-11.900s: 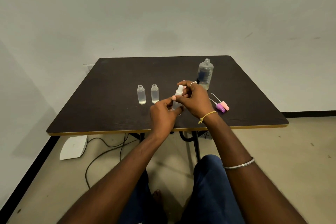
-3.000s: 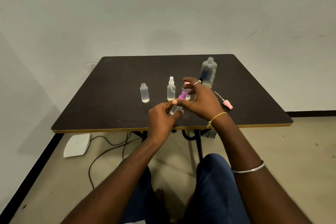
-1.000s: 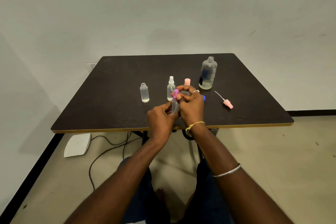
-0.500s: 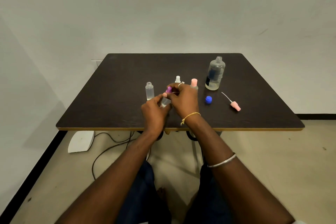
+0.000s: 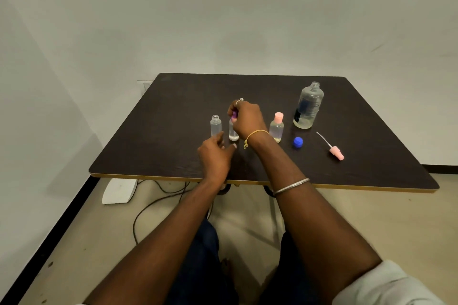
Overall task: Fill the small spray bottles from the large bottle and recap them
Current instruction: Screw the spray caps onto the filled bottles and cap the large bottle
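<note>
— What do your hands hold?

— My right hand (image 5: 245, 117) pinches the purple spray cap (image 5: 234, 114) on a small clear bottle (image 5: 233, 134). This bottle stands upright on the dark table (image 5: 173, 106). My left hand (image 5: 215, 156) is relaxed with loose fingers and holds nothing, just beside the uncapped small bottle (image 5: 215, 126).

— Is there any writing?

— The large bottle (image 5: 308, 104), open, stands far right. It has a dark label (image 5: 300, 112), but the print is too small to read. Nearer to me stand the pink-capped bottle (image 5: 276, 129) and the blue cap (image 5: 298, 142). The pink spray head (image 5: 336, 151) lies on its side.
</note>
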